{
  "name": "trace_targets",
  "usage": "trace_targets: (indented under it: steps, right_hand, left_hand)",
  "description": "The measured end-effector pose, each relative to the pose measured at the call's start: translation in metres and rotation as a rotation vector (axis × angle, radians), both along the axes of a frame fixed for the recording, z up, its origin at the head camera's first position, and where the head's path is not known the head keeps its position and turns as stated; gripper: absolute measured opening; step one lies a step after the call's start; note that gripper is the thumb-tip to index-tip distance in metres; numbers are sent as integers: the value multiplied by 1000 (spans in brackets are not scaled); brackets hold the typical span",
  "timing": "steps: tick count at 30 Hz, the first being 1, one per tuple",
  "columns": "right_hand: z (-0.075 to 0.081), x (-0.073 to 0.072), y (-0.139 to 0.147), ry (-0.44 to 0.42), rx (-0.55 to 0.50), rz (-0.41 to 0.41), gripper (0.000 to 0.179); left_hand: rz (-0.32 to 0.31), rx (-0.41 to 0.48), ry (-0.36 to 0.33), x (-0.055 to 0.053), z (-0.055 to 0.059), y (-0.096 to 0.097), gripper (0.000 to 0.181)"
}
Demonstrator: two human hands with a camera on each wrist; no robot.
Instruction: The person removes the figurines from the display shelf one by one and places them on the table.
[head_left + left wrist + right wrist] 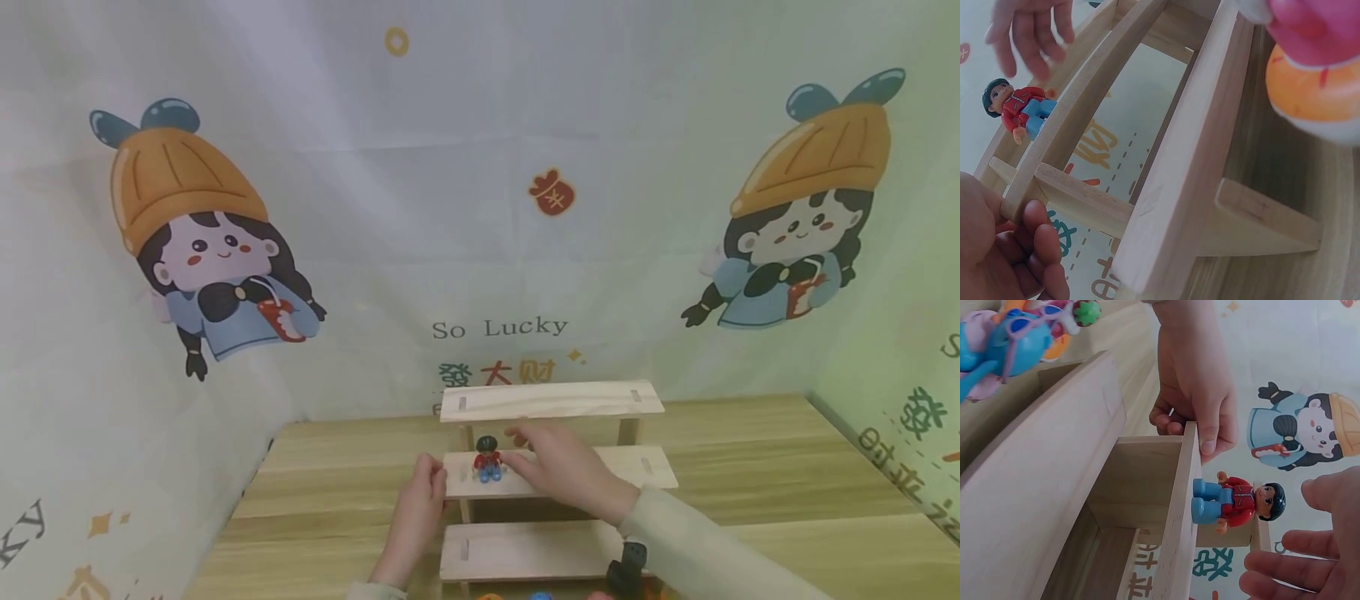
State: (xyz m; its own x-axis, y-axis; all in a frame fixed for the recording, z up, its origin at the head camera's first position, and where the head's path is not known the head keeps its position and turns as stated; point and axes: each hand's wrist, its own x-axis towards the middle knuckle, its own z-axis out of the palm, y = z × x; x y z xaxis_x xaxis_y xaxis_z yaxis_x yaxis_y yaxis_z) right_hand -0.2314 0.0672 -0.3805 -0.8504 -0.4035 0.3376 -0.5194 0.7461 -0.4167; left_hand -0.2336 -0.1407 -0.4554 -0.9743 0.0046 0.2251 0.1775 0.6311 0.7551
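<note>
A small toy figure (pixel 487 460) with black hair, a red jacket and blue trousers stands near the left end of the middle step of a wooden step shelf (pixel 517 552). My left hand (pixel 420 508) pinches that step's left end between thumb and curled fingers, as the left wrist view also shows. Just right of the toy figure, my right hand (pixel 566 468) hovers over the step with its fingers spread. In the right wrist view a gap lies between the right hand (pixel 1310 550) and the toy figure (pixel 1235 501), and nothing is in that hand.
Colourful toys, among them a blue one with purple glasses (pixel 1022 344), sit at the shelf's front, mostly cut off in the head view. The shelf stands on a wood-grain table (pixel 322 492). A printed cloth (pixel 480 275) hangs behind and at the sides.
</note>
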Motion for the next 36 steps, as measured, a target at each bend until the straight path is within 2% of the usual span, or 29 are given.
trace_targets:
  steps: [10,15,29,36]
  right_hand:
    - [0,-15,-18,-25,24,71,33]
    - [-2,-19,-23,-5,43,99,30]
    - [-3,-17,-26,68,50,99,20]
    - [-3,-9,-16,93,-8,110,19]
  left_hand:
    - [-5,11,30,1,0,-1,5]
    - [-7,11,38,1,1,-1,5]
    - [-10,18,34,2,1,-1,5]
    - [1,1,65,1,0,-1,3]
